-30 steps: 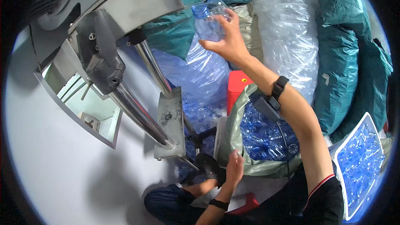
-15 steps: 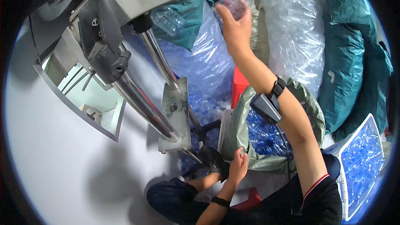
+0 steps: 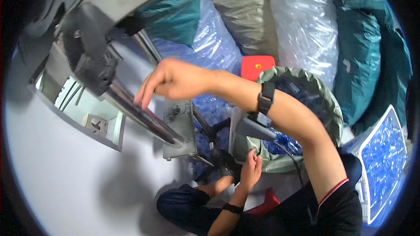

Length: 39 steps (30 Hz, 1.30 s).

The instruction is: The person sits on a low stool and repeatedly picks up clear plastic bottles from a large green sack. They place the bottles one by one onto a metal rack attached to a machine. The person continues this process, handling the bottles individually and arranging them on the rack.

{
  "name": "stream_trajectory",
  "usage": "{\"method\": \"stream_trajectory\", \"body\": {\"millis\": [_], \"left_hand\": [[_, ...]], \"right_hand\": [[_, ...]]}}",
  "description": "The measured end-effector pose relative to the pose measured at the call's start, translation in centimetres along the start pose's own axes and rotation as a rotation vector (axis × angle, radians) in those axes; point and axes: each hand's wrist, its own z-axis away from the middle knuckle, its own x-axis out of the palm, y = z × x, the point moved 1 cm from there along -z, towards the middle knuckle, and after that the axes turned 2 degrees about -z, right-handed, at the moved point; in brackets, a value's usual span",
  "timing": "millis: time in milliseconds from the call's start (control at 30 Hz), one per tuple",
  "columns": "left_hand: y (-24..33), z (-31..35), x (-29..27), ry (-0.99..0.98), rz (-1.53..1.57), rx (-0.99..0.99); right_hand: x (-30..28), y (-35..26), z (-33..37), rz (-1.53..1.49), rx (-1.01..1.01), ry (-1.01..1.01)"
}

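My right hand (image 3: 168,81) reaches across to the left, over the polished metal post (image 3: 144,116) of a machine. Its fingers are stretched out and point down to the left, slightly blurred, with nothing seen in them. In the lower middle, my left hand (image 3: 251,168) sits beside the near edge of a green woven sack (image 3: 284,166). Its thumb and fingers are apart and loosely bent, and no object shows in them. Inside the sack lie many small clear-blue plastic pieces (image 3: 280,144), partly hidden under my right forearm.
A metal chute (image 3: 118,126) juts from the machine at left. A red stool (image 3: 258,65) stands behind the sack. Full bags line the back, including a clear one (image 3: 302,26) and a teal one (image 3: 361,65). At right is a white crate (image 3: 365,188) of blue plastic pieces.
My right hand has come down and left from the bags at the back. The clear plastic bottle it held is gone from it. My left hand has barely moved; the view has shifted slightly.
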Motion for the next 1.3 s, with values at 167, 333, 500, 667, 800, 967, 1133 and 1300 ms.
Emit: {"method": "stream_trajectory", "body": {"millis": [167,333,500,667,800,967,1133,1300], "left_hand": [[2.5,-1.2,-1.3,0.085,-0.16,0.176],[5.7,-5.0,0.4,-0.028,-0.247,0.314],[7.5,-9.8,5.5,-0.24,-0.454,0.508],[7.1,-12.8,11.2,-0.403,-0.646,0.449],[5.5,-14.1,12.5,-0.405,-0.702,0.334],[4.6,-13.4,10.4,-0.457,-0.666,0.393],[6.3,-11.4,7.9,-0.47,-0.532,0.346],[8.8,-10.5,3.4,-0.213,-0.209,0.397]], "right_hand": [[0.0,-2.1,13.5,0.407,0.271,-0.255],[-7.7,-5.8,34.5,0.947,1.022,-0.274],[-10.5,-11.1,46.0,1.214,1.247,-0.238],[-7.0,-11.0,47.2,1.534,1.571,0.017],[-6.2,-11.2,46.9,1.364,1.777,-0.131],[-7.2,-11.5,48.9,1.016,1.819,-0.091],[-6.4,-10.1,52.2,1.262,1.737,-0.522],[-7.3,-13.3,50.1,1.013,1.765,-0.776]]}}
